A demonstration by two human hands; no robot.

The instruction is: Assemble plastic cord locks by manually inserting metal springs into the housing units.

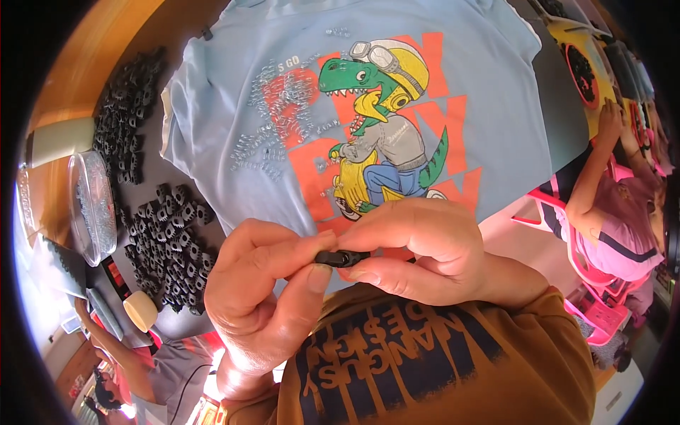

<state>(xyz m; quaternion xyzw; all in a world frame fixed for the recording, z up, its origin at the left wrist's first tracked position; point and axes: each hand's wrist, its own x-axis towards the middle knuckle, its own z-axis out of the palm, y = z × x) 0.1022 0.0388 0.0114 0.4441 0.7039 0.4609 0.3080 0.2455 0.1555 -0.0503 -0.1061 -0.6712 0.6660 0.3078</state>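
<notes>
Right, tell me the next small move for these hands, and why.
Probably press gently on the small black piece with the right hand while the left hand steadies it: both hands already pinch it, one toward either end, and the light blue shirt lies spread out beyond them.

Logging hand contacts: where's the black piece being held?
Head view, just below centre: the black piece is pinched by the left hand and right hand, below the dinosaur print on the light-blue shirt.

Pink chair [603, 324] at right, co-worker [593, 173] seated (mauve shirt [630, 230]); cream cylinder [140, 312] lower left.
</notes>
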